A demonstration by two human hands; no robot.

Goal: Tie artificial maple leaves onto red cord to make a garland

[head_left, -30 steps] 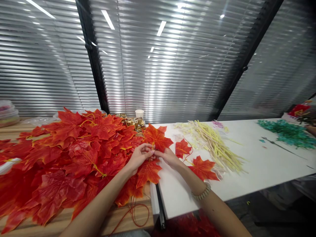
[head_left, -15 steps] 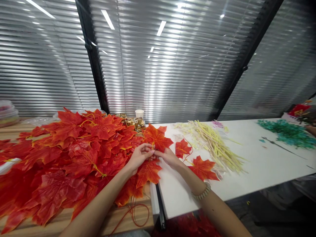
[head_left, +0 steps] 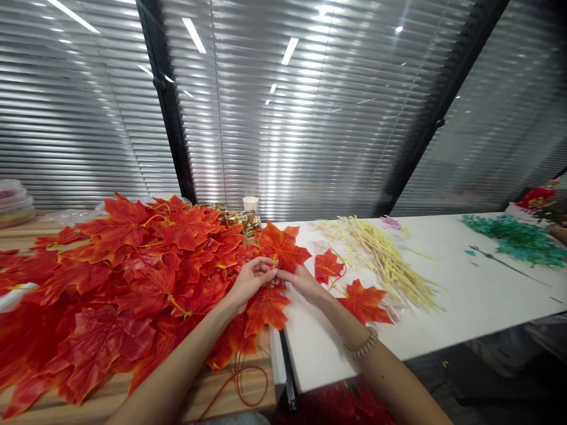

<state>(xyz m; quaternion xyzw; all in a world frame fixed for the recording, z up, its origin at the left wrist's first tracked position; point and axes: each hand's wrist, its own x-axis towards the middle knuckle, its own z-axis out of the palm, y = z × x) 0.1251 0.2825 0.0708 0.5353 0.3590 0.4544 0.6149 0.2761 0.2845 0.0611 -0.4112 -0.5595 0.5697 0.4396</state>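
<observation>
My left hand and my right hand meet fingertip to fingertip over the right edge of a big pile of red maple leaves. The left fingers pinch the yellow stem of an orange-red leaf. My right fingers are pressed together at the same spot; what they hold is too small to make out. Another leaf hangs just below the hands. Red cord lies looped on the wooden surface. Two leaves lie right of my hands, one small, one larger.
Yellow stems lie on the white table. A paper cup and gold wrappers stand behind the leaves. Green foliage and part of another person's hand are at the far right. Plastic tubs sit far left.
</observation>
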